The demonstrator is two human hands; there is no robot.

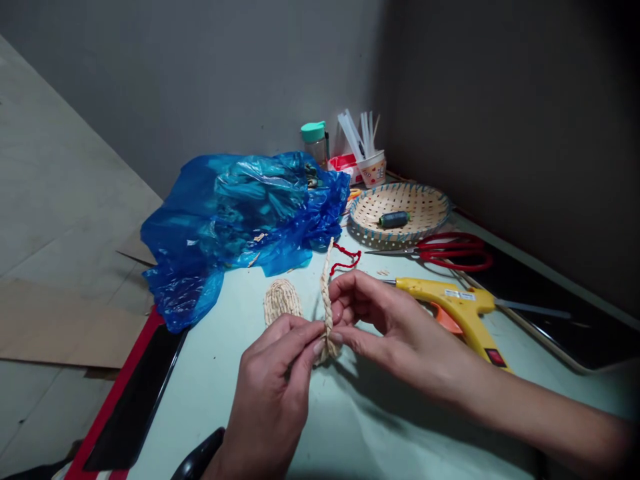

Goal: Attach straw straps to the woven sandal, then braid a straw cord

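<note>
Between my two hands a braided straw cord [327, 303] stands upright, its lower end bunched at my fingertips. My left hand [280, 373] pinches that lower part from the left. From the right, my right hand [380, 320] grips the same braid with thumb and fingers. Some of the bunched end is hidden by the fingers. Just behind my left hand, an oval coiled straw piece [283, 299] lies flat on the pale table [200, 400]. A thin red cord [350, 260] rests beside the braid's top end.
A yellow glue gun [450, 297] lies right of my right hand. Behind it are red-handled scissors [455, 252] and a woven basket [425, 200] holding a thread spool [394, 219]. A blue plastic bag [240, 207] spreads at the back left. A paper cup [373, 170] holds glue sticks.
</note>
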